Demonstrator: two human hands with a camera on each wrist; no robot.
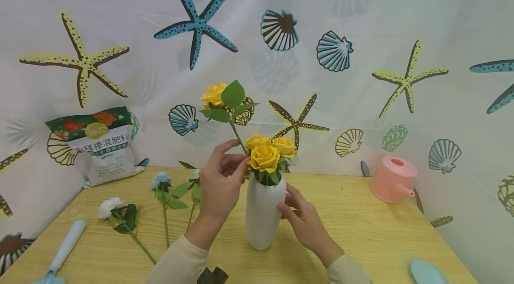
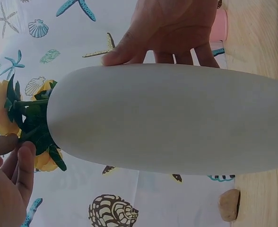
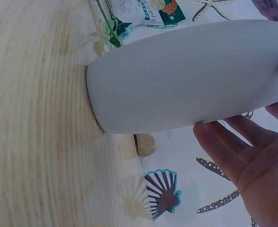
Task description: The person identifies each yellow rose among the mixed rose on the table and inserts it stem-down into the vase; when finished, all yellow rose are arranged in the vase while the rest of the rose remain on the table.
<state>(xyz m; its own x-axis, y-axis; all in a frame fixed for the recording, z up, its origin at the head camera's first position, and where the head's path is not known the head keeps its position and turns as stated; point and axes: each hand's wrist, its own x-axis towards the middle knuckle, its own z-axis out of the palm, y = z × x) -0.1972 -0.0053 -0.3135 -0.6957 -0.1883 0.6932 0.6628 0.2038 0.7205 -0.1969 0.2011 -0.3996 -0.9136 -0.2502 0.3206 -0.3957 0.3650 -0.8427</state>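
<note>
White vase point(image 1: 263, 212) upright at mid-tabletop point(image 1: 361, 230), three yellow roses point(image 1: 268, 153) already crowding its mouth. Left hand point(image 1: 220, 181) pinching the stem of a fourth yellow rose point(image 1: 220, 96) just left of the vase mouth, bloom riding high above it; right hand point(image 1: 299, 217) laid with straight fingers against the vase's right flank, steadying, not clasping. Probably artificial stem: light, springy, best held low near the mouth; vase smooth, tall, likely tippy and breakable, best braced mid-body.
</note>
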